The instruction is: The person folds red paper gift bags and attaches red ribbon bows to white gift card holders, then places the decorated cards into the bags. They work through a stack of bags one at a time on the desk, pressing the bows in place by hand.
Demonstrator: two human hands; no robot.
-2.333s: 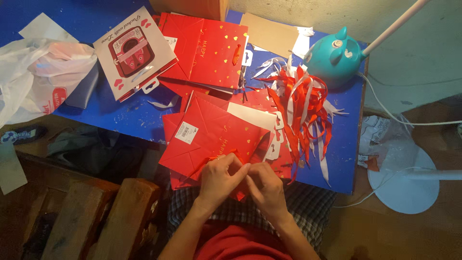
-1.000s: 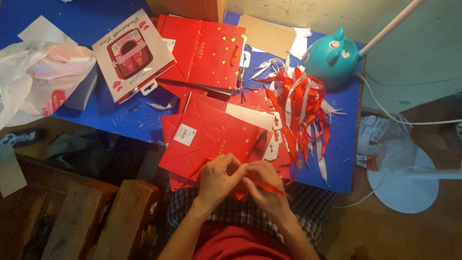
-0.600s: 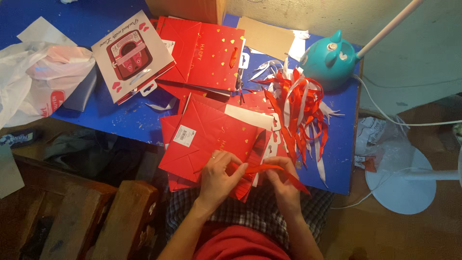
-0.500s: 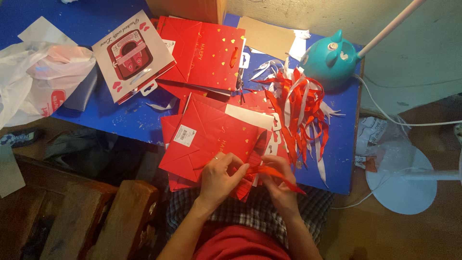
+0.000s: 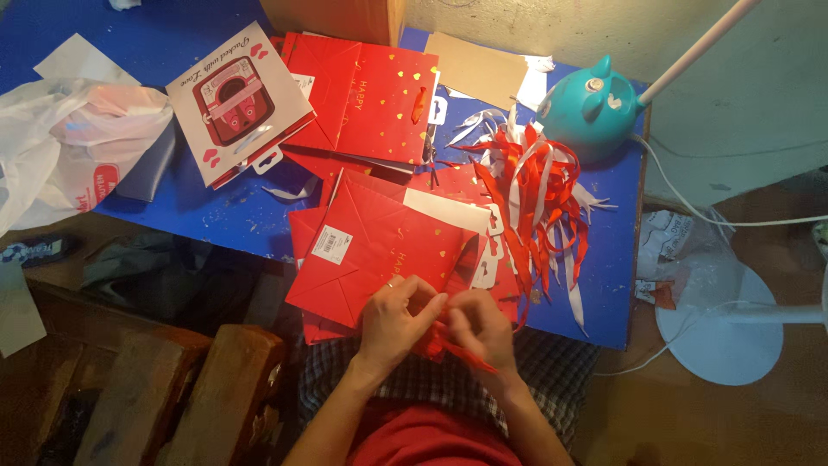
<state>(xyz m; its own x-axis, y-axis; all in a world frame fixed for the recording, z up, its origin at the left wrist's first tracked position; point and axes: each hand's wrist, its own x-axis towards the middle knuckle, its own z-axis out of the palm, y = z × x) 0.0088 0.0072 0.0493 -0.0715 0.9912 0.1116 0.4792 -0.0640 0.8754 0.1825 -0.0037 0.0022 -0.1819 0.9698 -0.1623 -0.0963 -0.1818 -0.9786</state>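
Observation:
My left hand (image 5: 395,321) and my right hand (image 5: 480,331) meet over my lap at the near edge of the blue table (image 5: 216,207). Both pinch a thin red ribbon (image 5: 461,352) at the near corner of a flat red paper gift bag (image 5: 375,246) that lies folded on a pile of like bags. The ribbon's loose end trails down to the right under my right hand. A white sticker sits on the bag's left side.
A tangle of red and white ribbons (image 5: 535,198) lies to the right. Further back are a stack of red bags (image 5: 371,99), a white printed bag (image 5: 237,99), a teal lamp base (image 5: 591,103), a plastic bag (image 5: 60,147) at left and wooden planks (image 5: 172,388) below.
My right hand drew the red ribbon out to the right, then came back in toward my left hand. Now both hands are close together again at the bag's corner.

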